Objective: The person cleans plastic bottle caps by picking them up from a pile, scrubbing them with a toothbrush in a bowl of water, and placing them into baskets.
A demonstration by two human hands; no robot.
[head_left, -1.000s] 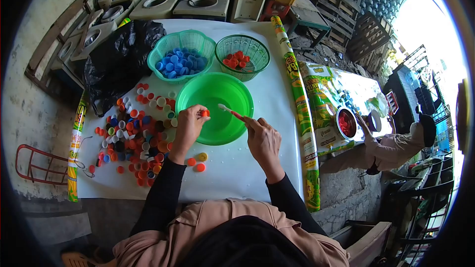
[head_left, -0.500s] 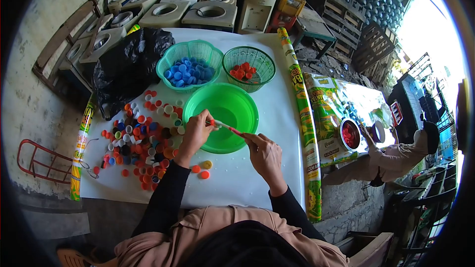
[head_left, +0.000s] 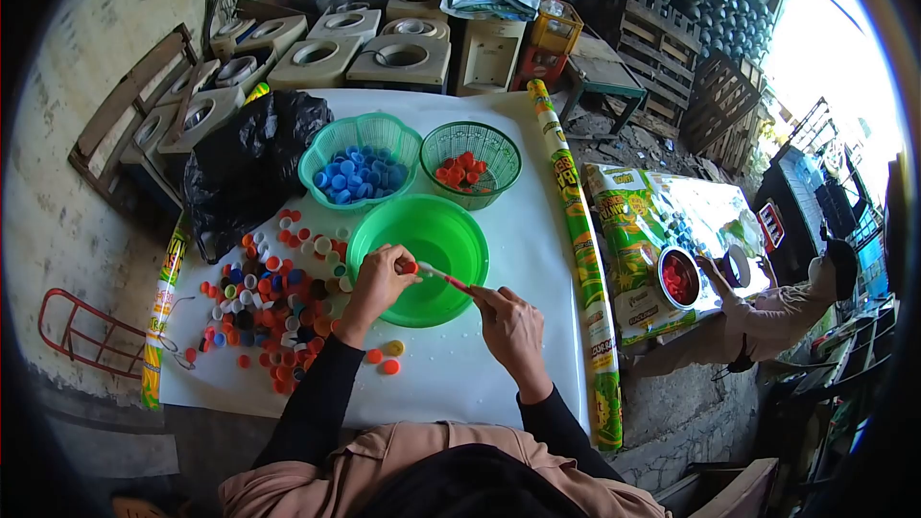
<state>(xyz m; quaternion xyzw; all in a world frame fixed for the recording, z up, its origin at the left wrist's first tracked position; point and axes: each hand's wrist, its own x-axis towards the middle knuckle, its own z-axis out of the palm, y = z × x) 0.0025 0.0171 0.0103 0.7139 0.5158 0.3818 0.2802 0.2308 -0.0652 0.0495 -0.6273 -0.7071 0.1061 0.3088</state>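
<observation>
Pinched in my left hand (head_left: 382, 283) is a red bottle cap (head_left: 411, 268), held above the near left part of a green basin (head_left: 470, 240). My right hand (head_left: 511, 328) grips the handle of a pink and white toothbrush (head_left: 449, 279). The brush's head points left and meets the cap, or comes very close to it. Below my left hand, a few loose orange and yellow caps (head_left: 390, 366) lie on the white table cover. A large spread of mixed-colour bottle caps (head_left: 278, 326) covers the table to the left.
Behind the basin stand a light green basket (head_left: 317, 149) of blue caps and a dark green basket (head_left: 513, 168) of red caps. A black plastic bag (head_left: 230, 163) lies back left. At right, a person (head_left: 758, 326) works beside a pot (head_left: 677, 278) of red things.
The whole view has shifted slightly, so the table sits lower in it. My left hand has turned a little around the cap, and the brush stays against or near it.
</observation>
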